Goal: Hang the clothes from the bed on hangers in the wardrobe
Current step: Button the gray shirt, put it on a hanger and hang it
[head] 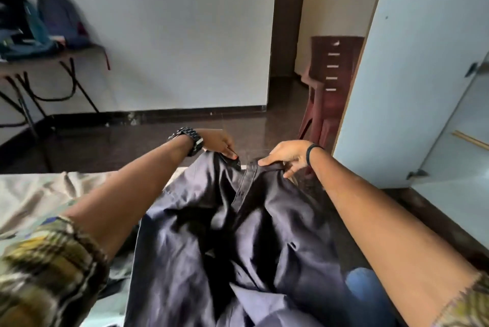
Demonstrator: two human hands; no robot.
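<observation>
So the dark navy shirt is hanging out over the edge of the bed, collar end up and away, tail trailing back down toward the person, so its long axis is running straight away from the camera. Left hand is pinching one side of the collar area, right hand is pinching the other with fingers curled over the placket. The wardrobe door is sitting off to the right, nearer the right hand, so I'd guess it's swinging that way. No hanger visible.
</observation>
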